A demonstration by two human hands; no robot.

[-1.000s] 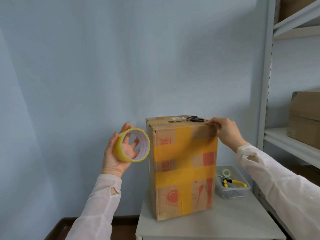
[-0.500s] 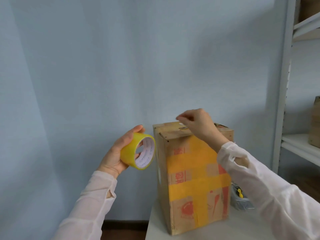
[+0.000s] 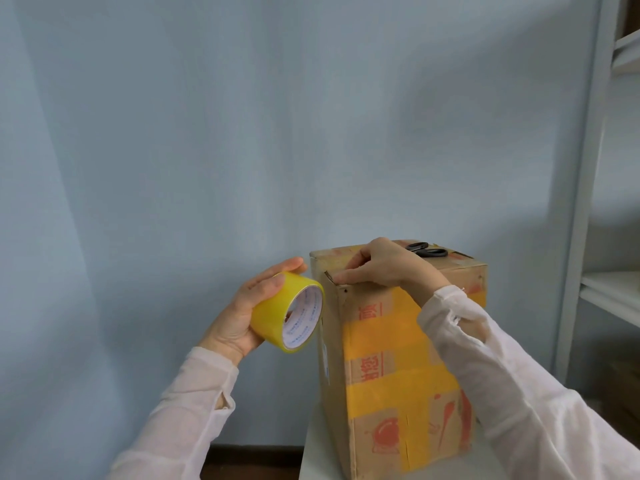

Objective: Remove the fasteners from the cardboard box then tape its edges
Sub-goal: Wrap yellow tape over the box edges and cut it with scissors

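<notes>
My left hand grips the tape roll, my right hand pinches the top edge of the cardboard box at the desk's left edge, so a hard tug could tip it off.

A storeroom or packing corner: grey metal shelving stands at the right by a bare pale blue wall, a taped cardboard box sits on a white counter, a tape roll beside it.

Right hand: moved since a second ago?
Yes. The right hand went along the cardboard box, from its top right edge to its top left corner.
</notes>
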